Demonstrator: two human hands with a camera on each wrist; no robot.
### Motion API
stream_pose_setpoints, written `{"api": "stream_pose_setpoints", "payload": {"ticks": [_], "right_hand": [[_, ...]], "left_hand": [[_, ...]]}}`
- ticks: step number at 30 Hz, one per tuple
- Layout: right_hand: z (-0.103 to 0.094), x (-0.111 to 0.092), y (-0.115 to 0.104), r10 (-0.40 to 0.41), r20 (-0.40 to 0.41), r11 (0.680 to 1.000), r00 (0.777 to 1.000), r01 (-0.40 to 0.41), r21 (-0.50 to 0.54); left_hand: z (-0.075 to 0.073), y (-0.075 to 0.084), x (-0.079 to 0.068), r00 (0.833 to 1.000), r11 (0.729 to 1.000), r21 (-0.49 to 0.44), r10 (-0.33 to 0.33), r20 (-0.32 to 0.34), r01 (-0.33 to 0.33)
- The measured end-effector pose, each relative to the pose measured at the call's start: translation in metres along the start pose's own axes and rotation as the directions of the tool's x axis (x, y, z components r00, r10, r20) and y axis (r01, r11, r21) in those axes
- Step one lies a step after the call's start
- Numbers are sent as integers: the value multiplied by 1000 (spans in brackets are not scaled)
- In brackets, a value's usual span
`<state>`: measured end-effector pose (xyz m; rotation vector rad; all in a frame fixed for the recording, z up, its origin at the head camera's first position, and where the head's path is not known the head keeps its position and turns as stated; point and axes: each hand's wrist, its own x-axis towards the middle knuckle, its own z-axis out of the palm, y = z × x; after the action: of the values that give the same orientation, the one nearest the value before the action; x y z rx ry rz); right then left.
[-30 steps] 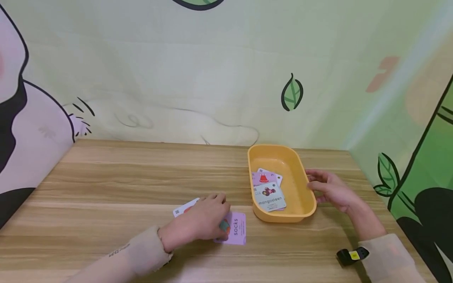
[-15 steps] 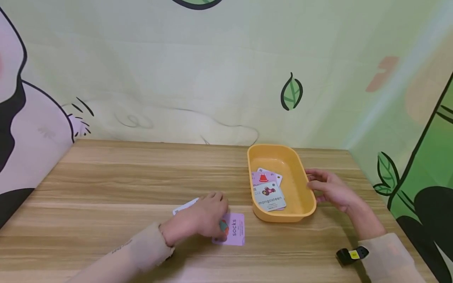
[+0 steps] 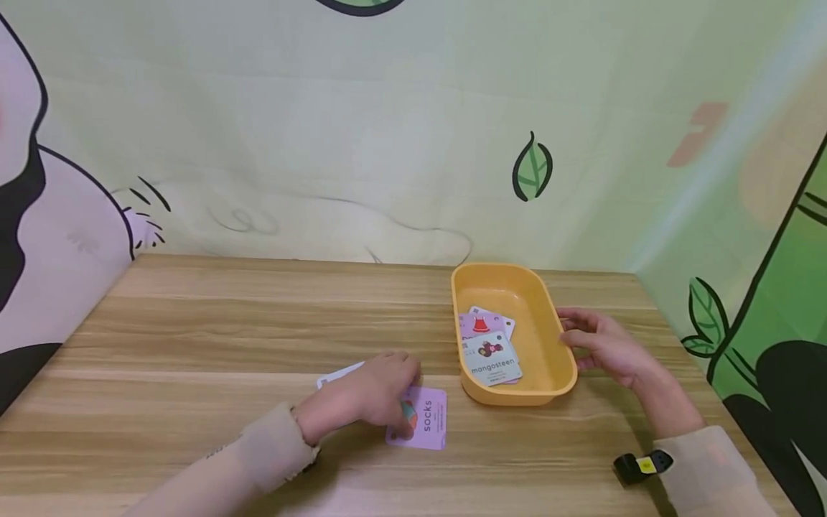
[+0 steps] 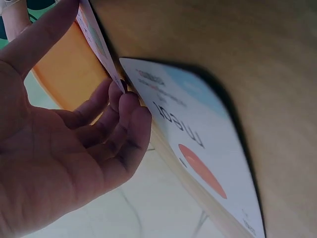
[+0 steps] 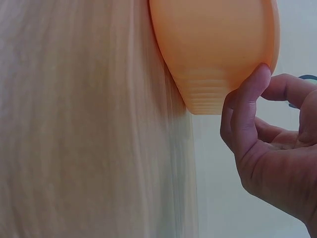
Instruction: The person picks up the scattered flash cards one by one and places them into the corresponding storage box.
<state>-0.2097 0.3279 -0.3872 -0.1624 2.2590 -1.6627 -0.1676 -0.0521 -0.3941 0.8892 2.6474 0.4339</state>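
Note:
My left hand [image 3: 368,395] pinches a purple card marked "socks" [image 3: 428,418] by its edges, thumb on one side and fingertips on the other. Close over the table, this card [image 4: 99,42] stands on edge in the left wrist view. Just beside those fingers lies a white card marked "meat" [image 4: 183,124], partly covered by my hand in the head view. My right hand [image 3: 610,348] touches the outer side of a yellow plastic basket [image 3: 539,345], a fingertip right at its rim. Inside the basket are several cards, with a "mangosteen" card [image 3: 494,362] on top.
The wooden table [image 3: 258,309] ends at a cloth backdrop [image 3: 310,129] printed with cartoon leaves. A black device with a yellow label [image 3: 646,465] sits on my right sleeve.
My left hand shifts only slightly over the "socks" card, covering more of the "meat" card. My right hand and the basket stay in place.

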Motion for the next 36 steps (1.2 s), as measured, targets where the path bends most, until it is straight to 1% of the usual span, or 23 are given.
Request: {"api": "stream_pose_setpoints", "payload": {"ticks": [7, 12, 15, 20, 25, 27, 29, 31, 33, 36], "right_hand": [[-1, 0, 1, -7, 10, 1000, 1000, 7, 8], [-1, 0, 0, -9, 11, 1000, 1000, 9, 9], [-1, 0, 1, -7, 10, 1000, 1000, 7, 7], [-1, 1, 1, -3, 11, 1000, 1000, 3, 7], [-1, 0, 1, -4, 5, 1000, 1000, 4, 7], [0, 0, 0, -6, 4, 1000, 1000, 6, 9], [0, 0, -1, -8, 4, 1000, 1000, 8, 12], [0, 0, -1, -10, 5, 1000, 1000, 10, 13], [0, 0, -1, -10, 4, 1000, 1000, 10, 14], [0, 0, -1, -10, 3, 1000, 1000, 10, 10]], "left_hand": [[0, -1, 2, 1000, 998, -58, 8, -9, -8], [-2, -1, 2, 998, 992, -119, 28, -59, -35], [-3, -1, 1, 996, 990, -131, 32, -89, -44], [-6, -2, 0, 992, 983, -174, 38, -119, -59], [-10, -6, -2, 993, 967, -247, 46, -106, -71], [-11, -8, -1, 993, 958, -273, 63, -99, -88], [-12, -11, 0, 991, 947, -299, 95, -93, -118], [-13, -14, 0, 990, 928, -347, 120, -77, -139], [-14, -17, -1, 990, 904, -403, 133, -50, -142], [-15, -21, -3, 992, 861, -497, 126, -3, -111]]}}
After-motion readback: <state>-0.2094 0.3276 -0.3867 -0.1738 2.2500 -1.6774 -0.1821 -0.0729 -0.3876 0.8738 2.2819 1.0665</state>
